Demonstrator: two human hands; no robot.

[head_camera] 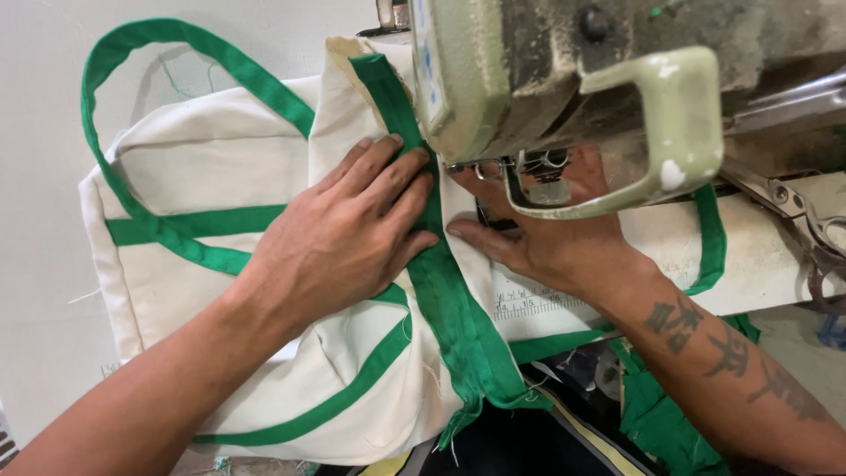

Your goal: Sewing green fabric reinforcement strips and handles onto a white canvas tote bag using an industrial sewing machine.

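A cream canvas bag with green straps lies on the white sewing table. A green binding strip runs along its edge toward the sewing machine head. My left hand lies flat on the cloth, fingers spread and pressing the green binding just left of the machine. My right hand rests flat under the machine arm, thumb against the cloth beside the binding, fingers partly hidden by the machine. Neither hand grips anything.
A looped green handle arches over the bag at the upper left. The pale green machine handle hangs over my right hand. Scissors lie at the right. More green fabric hangs below the table edge.
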